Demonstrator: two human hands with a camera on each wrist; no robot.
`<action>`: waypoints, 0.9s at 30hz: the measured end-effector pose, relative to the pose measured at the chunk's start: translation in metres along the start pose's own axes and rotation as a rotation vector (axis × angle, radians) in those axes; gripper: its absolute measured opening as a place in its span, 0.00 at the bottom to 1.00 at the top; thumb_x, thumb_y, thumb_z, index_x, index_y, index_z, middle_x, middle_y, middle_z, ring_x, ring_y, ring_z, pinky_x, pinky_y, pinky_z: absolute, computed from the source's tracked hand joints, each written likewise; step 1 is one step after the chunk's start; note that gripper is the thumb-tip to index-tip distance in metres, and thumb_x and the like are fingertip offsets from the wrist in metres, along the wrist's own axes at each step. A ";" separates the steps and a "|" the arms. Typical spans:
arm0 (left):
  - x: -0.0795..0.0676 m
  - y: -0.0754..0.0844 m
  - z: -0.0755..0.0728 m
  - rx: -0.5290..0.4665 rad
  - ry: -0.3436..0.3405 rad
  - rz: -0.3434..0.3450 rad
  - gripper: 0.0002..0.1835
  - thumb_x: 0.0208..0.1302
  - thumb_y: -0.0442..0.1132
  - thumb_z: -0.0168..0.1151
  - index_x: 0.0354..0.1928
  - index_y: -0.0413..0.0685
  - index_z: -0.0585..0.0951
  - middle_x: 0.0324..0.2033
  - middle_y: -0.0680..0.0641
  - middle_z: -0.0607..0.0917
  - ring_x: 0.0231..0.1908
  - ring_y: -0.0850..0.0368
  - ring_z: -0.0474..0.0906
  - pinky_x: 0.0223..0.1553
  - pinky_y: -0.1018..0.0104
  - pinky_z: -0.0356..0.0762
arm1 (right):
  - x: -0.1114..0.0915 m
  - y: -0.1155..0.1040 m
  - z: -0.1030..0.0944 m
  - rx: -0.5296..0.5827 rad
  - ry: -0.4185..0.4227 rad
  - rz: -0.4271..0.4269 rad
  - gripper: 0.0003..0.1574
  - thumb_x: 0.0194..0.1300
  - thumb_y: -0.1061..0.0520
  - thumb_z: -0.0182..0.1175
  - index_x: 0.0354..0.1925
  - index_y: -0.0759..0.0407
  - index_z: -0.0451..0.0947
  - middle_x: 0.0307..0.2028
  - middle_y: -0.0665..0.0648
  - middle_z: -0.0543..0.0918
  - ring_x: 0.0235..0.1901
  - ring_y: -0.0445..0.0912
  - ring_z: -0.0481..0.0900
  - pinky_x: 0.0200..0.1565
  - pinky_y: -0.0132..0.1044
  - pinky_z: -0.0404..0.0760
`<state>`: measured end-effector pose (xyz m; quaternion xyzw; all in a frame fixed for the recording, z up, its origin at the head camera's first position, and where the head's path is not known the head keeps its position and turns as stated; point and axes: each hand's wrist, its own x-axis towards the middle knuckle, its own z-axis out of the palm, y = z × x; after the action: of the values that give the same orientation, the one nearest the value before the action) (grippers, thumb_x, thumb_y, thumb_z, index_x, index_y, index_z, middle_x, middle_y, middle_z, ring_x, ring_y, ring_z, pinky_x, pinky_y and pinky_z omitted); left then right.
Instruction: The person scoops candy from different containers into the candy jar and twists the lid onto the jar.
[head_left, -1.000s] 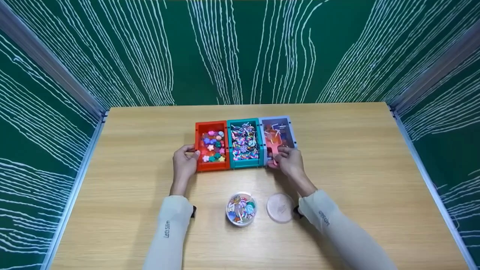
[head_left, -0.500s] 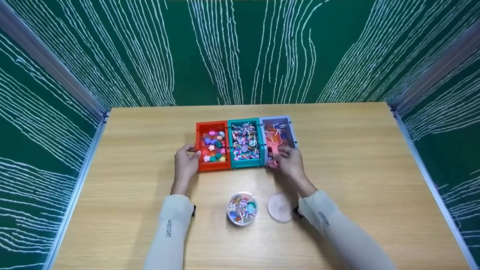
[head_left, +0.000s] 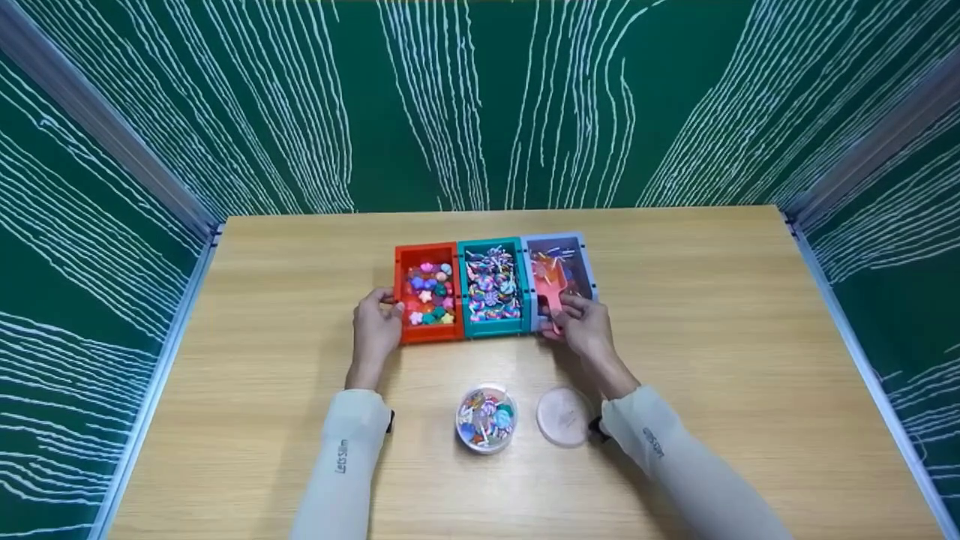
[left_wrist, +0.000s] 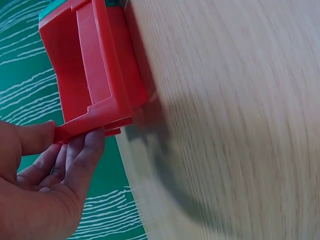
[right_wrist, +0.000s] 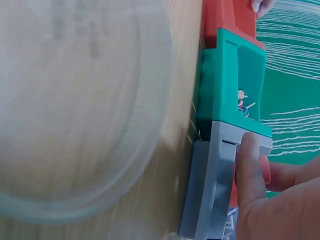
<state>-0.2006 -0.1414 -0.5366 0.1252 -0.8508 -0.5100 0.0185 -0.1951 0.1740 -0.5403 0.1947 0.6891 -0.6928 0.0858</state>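
Observation:
Three joined bins stand in a row. My left hand (head_left: pixel 377 328) grips the outer side of the red bin (left_wrist: pixel 117 70), thumb on the rim and fingers beneath it. Inside are colourful star and flower beads (head_left: pixel 426 296). The teal bin (head_left: pixel 495 328) in the middle holds tiny swirl lollipops (head_left: pixel 491 289). At the grey bin (head_left: pixel 579 247), my right hand (head_left: pixel 586 326) pinches the handle of a pink scoop (head_left: pixel 551 283), whose bowl is inside. One finger of that hand lies along the grey rim in the right wrist view. Small orange and white-stick pieces lie around the scoop.
A round clear tub (head_left: pixel 486 418) filled with mixed charms stands nearer me on the wooden table (head_left: pixel 247 390). Its round translucent lid (head_left: pixel 563 417) lies to the right, close to my right wrist. Green, white-lined walls (head_left: pixel 495 105) enclose the table's back and sides.
Both hands keep their places at the bins. The scoop's pink bowl shows a little more plainly; otherwise the whole view has only drifted slightly.

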 end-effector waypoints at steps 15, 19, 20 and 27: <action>0.001 -0.005 -0.012 0.050 -0.018 -0.003 0.17 0.77 0.28 0.59 0.64 0.32 0.80 0.54 0.36 0.84 0.41 0.48 0.80 0.43 0.60 0.79 | -0.011 0.005 -0.015 0.048 -0.088 0.047 0.28 0.80 0.70 0.50 0.74 0.74 0.66 0.57 0.73 0.85 0.33 0.45 0.90 0.43 0.37 0.89; 0.002 -0.004 -0.012 0.030 -0.028 -0.015 0.17 0.76 0.27 0.59 0.64 0.32 0.80 0.54 0.35 0.84 0.42 0.47 0.80 0.45 0.59 0.80 | -0.013 0.005 -0.019 0.039 -0.099 0.075 0.28 0.81 0.68 0.50 0.75 0.70 0.66 0.57 0.71 0.85 0.35 0.45 0.90 0.44 0.36 0.89; 0.002 -0.004 -0.012 0.027 -0.027 -0.013 0.17 0.76 0.27 0.59 0.63 0.32 0.81 0.54 0.35 0.84 0.42 0.48 0.80 0.44 0.60 0.79 | -0.013 0.005 -0.020 0.040 -0.102 0.079 0.28 0.81 0.67 0.50 0.75 0.70 0.66 0.57 0.71 0.85 0.35 0.45 0.90 0.44 0.37 0.89; 0.003 -0.004 -0.011 0.008 -0.007 0.003 0.16 0.74 0.28 0.61 0.60 0.32 0.83 0.51 0.35 0.85 0.35 0.53 0.77 0.35 0.68 0.73 | -0.010 0.007 -0.019 0.042 -0.101 0.051 0.27 0.81 0.69 0.50 0.74 0.73 0.66 0.58 0.73 0.84 0.34 0.45 0.90 0.43 0.36 0.89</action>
<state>-0.2013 -0.1532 -0.5353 0.1221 -0.8530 -0.5072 0.0156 -0.1804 0.1913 -0.5419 0.1787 0.6640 -0.7135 0.1342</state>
